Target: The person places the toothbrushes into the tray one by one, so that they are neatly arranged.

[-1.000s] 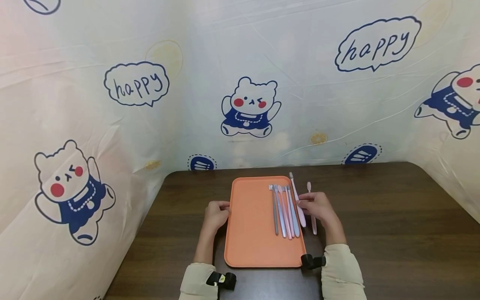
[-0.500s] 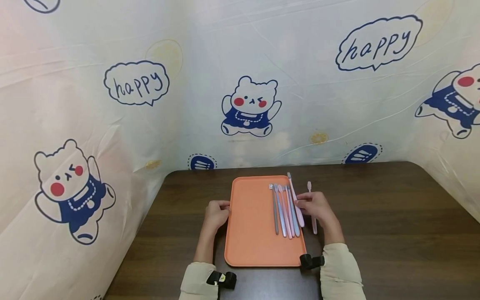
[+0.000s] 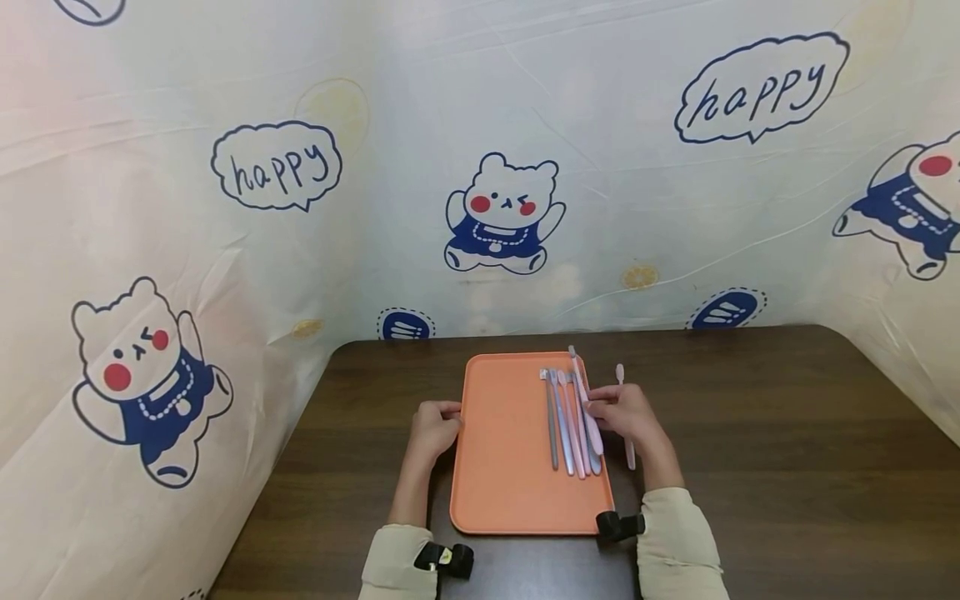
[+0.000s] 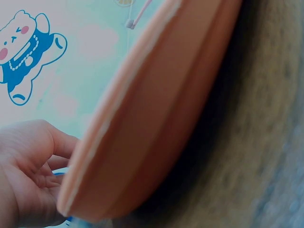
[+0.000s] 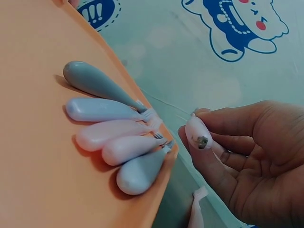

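Observation:
My right hand (image 3: 624, 414) pinches a pink toothbrush (image 3: 592, 432) between thumb and fingers over the right rim of the orange tray (image 3: 498, 450). In the right wrist view, the rounded handle end of this toothbrush (image 5: 197, 132) faces the camera, with a dark mark on it. Several toothbrushes lie side by side in the tray's right part: a dark grey one (image 3: 553, 433), bluish ones and pink ones. At the tray's left edge my left hand (image 3: 432, 431) holds the rim, and its fingers are partly hidden behind the tray wall in the left wrist view.
Another pink toothbrush (image 3: 630, 454) lies on the dark wooden table (image 3: 765, 450) right of the tray, partly covered by my right hand. A printed curtain (image 3: 375, 208) with bear drawings hangs behind the table and along its sides.
My right hand has moved slightly left, carrying the pink toothbrush from beside the tray's right edge to over the rim and the nearest brushes. The left hand has stayed at the tray.

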{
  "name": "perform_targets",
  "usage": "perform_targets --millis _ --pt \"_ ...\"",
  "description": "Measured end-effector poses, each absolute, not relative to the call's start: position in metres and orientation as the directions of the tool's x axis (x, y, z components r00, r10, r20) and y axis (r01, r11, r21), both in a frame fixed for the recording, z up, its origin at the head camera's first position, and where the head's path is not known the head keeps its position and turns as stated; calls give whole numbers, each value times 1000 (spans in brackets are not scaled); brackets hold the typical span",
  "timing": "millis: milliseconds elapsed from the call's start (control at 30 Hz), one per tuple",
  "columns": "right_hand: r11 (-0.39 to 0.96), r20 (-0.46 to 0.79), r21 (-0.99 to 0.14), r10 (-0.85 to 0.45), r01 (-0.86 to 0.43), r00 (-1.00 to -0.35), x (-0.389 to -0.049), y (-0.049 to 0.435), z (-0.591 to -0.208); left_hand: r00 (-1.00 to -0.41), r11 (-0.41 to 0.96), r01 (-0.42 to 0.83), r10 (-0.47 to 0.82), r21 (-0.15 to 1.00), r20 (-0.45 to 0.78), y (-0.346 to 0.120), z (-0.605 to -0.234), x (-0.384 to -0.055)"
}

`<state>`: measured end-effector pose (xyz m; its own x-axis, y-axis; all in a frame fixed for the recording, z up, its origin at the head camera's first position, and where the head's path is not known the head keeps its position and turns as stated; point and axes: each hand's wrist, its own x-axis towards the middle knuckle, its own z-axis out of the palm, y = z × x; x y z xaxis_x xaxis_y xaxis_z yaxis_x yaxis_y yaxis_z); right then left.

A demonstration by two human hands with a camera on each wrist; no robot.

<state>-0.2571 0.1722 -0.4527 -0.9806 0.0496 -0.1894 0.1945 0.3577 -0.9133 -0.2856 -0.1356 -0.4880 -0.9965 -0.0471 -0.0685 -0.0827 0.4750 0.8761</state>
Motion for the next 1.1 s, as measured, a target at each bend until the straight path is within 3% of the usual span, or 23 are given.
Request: perform_targets --millis 1100 --pt "433 -126 -891 56 138 -990 -260 148 -457 -997 478 -74 -46 875 -59 -135 -486 -284"
